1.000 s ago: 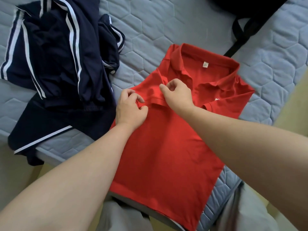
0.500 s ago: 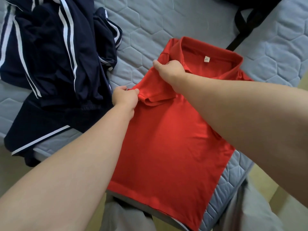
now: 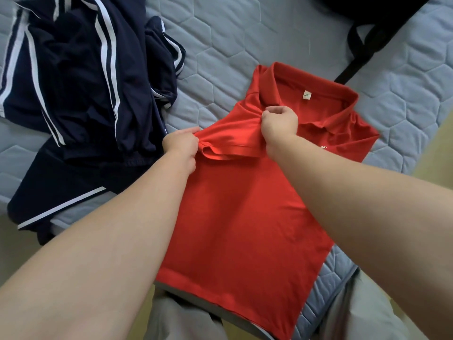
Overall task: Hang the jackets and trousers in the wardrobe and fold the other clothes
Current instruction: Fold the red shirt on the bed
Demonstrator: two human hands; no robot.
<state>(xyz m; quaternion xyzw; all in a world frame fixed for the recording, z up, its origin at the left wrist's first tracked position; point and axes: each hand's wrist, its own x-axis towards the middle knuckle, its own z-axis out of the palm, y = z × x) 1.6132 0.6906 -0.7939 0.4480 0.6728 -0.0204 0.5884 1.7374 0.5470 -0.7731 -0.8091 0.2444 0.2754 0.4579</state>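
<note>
A red polo shirt [image 3: 247, 217] lies flat on the blue quilted mattress [image 3: 232, 42], collar toward the far side, hem at the near edge. Its left sleeve is folded in over the chest. My left hand [image 3: 182, 146] pinches the outer end of that sleeve at the shirt's left edge. My right hand [image 3: 278, 125] grips the sleeve fabric near the shoulder, just below the collar. The cloth between both hands is drawn taut.
A crumpled navy garment with white stripes [image 3: 81, 94] lies on the mattress to the left, partly hanging over the near edge. A black bag with a strap [image 3: 362, 38] sits at the far right. My grey-trousered legs [image 3: 186, 320] stand against the bed edge.
My right hand slid down from the shoulder seam to the sleeve fabric below the collar. My left hand kept its pinch on the sleeve end, and the sleeve now looks stretched.
</note>
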